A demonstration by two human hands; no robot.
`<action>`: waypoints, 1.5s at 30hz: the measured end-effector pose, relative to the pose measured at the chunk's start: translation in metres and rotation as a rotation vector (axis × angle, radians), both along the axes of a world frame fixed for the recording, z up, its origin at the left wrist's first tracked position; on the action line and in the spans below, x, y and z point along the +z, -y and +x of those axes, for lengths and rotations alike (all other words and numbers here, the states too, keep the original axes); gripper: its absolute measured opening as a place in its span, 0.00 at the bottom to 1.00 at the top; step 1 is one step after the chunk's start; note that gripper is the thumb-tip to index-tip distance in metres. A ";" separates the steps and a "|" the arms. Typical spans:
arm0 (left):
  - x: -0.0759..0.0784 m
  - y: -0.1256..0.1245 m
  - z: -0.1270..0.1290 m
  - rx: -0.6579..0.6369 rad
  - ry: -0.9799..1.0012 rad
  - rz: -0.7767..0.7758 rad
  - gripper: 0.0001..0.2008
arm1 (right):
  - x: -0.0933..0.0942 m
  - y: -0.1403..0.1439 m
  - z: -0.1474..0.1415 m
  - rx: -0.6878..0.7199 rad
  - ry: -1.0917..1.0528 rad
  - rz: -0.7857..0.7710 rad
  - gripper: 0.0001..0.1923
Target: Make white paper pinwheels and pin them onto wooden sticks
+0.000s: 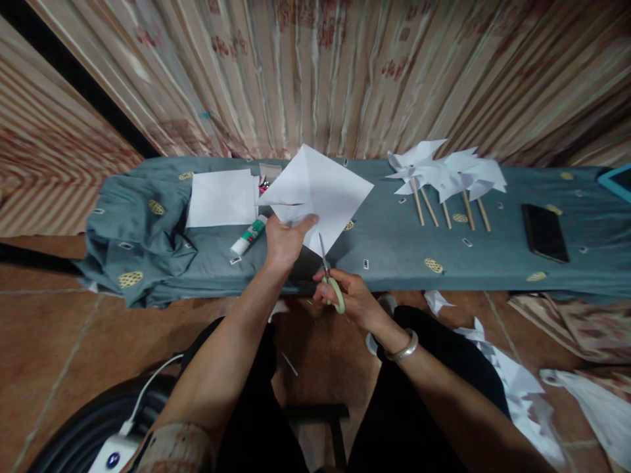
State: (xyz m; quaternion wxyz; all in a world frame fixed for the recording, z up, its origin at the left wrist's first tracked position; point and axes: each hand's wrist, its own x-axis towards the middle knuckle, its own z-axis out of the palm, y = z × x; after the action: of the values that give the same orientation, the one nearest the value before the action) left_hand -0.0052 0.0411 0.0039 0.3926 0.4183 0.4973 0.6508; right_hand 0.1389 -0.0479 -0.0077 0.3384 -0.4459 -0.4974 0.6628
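- Head view: cloth-covered bench spans frame.
- White paper square held above bench, left hand pinching its lower edge.
- Right hand clenched on green-handled scissors, blades at paper's lower corner.
- Glue tube lies just left.

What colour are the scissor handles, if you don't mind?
Light green, seen in the head view: scissors in the right hand.

Rear wall covered by a striped, pleated curtain in beige and red tones, with a dark vertical gap at left. Floor of reddish-brown tiles with pale grout lines. Low bench runs the width of the view, draped in a grey-blue patterned cloth bunched at its left end. Lighting dim and even.
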 end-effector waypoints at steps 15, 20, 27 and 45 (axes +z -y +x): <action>0.000 -0.001 -0.001 0.014 -0.004 -0.001 0.12 | 0.004 0.001 -0.003 -0.037 -0.018 -0.092 0.22; -0.001 -0.001 -0.001 0.028 -0.016 -0.005 0.12 | 0.002 0.001 -0.005 -0.053 -0.024 -0.080 0.22; 0.000 -0.001 -0.001 0.017 -0.004 0.001 0.11 | -0.001 0.003 -0.006 -0.070 -0.006 -0.068 0.21; 0.000 -0.001 0.000 0.018 -0.001 -0.002 0.13 | -0.004 0.003 -0.006 -0.083 -0.012 -0.068 0.20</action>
State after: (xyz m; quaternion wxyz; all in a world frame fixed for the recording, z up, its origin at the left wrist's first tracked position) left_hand -0.0057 0.0416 0.0035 0.3869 0.4137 0.5018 0.6537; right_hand 0.1333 -0.0506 -0.0118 0.3534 -0.4733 -0.4538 0.6672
